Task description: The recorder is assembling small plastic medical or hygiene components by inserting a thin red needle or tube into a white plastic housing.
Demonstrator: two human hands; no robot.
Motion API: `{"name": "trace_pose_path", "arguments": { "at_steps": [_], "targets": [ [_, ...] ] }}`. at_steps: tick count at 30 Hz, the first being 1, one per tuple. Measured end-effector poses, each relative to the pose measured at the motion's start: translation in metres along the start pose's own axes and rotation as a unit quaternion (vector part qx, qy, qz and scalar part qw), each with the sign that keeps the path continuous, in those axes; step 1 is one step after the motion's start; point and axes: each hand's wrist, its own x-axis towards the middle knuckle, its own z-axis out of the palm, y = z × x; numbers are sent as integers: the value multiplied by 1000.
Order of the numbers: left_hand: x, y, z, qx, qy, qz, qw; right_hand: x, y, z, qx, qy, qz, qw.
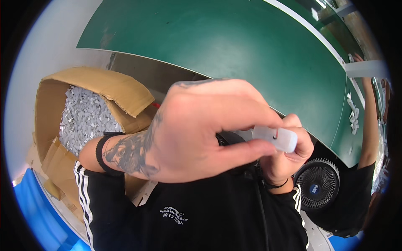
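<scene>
A small white translucent plastic piece (pixel 287 140), with a red line and a small dark mark on it, is held up in front of my chest. My left hand (pixel 201 125) reaches across and pinches it between thumb and forefinger. Close behind it is my right hand (pixel 299 144), fingers curled and gripping the piece's far end. Part of the right hand's grip is hidden by the piece and the left hand.
At left, an open cardboard box (pixel 130 97) holds many small white pieces (pixel 86 119). A green tabletop (pixel 209 37) spans the far side. A black round fan (pixel 317 184) stands at right, near another person's arm (pixel 368 125). Several white pieces (pixel 353 113) lie on the table there.
</scene>
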Motion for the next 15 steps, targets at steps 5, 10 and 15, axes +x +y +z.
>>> {"name": "trace_pose_path", "arguments": {
  "at_steps": [5,10,15],
  "targets": [
    [0,-3,3,-111,-17,-68,991,11,-12,-1,-77,-18,-60,995],
    [1,-1,7,-139,-28,-68,988,9,-12,-4,-90,-41,-89,991],
    [-4,-13,6,-169,-22,-77,982,7,-12,-3,-98,-15,-63,993]
  ]
}}
